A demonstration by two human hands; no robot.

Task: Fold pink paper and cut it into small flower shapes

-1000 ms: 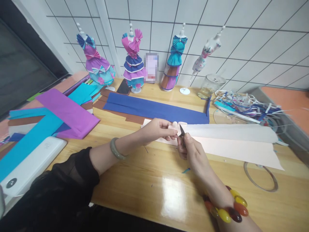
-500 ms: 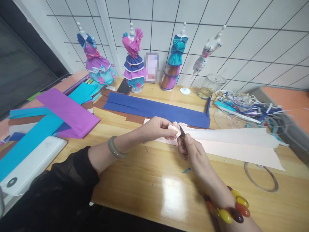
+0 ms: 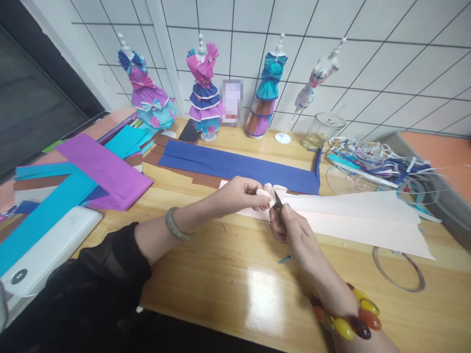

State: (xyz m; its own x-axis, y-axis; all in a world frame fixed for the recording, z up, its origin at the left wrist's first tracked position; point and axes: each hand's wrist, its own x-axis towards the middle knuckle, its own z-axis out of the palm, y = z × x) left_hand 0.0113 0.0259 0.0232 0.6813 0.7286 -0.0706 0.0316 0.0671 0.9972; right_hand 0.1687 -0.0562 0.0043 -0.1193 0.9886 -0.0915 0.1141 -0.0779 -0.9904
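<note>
My left hand (image 3: pixel 246 193) is closed, pinching a small pale pink petal-shaped cutout (image 3: pixel 270 190) that looks like part of a flower. In my right hand (image 3: pixel 292 223) is a pair of small scissors (image 3: pixel 277 203), its dark blades pointing up and touching or close beside the cutout's edge. The fingers cover most of the scissor handles. Beneath both hands runs a long pale pink strip (image 3: pixel 356 223), fabric or crepe paper, stretching right with a ragged end. A dark blue strip (image 3: pixel 239 164) lies just behind it, over a brown one (image 3: pixel 206 179).
Several small dress forms, one in a purple-and-blue dress (image 3: pixel 147 98), stand along the tiled wall. A glass (image 3: pixel 324 130) and a heap of scraps (image 3: pixel 382 159) sit at the back right. Left are coloured strips (image 3: pixel 106 171) and a white device (image 3: pixel 55 245). A ring (image 3: pixel 399 269) lies front right.
The right end of the pale pink strip has shifted slightly. Both hands keep nearly the same place, with only a slight movement of the cutout and scissors.
</note>
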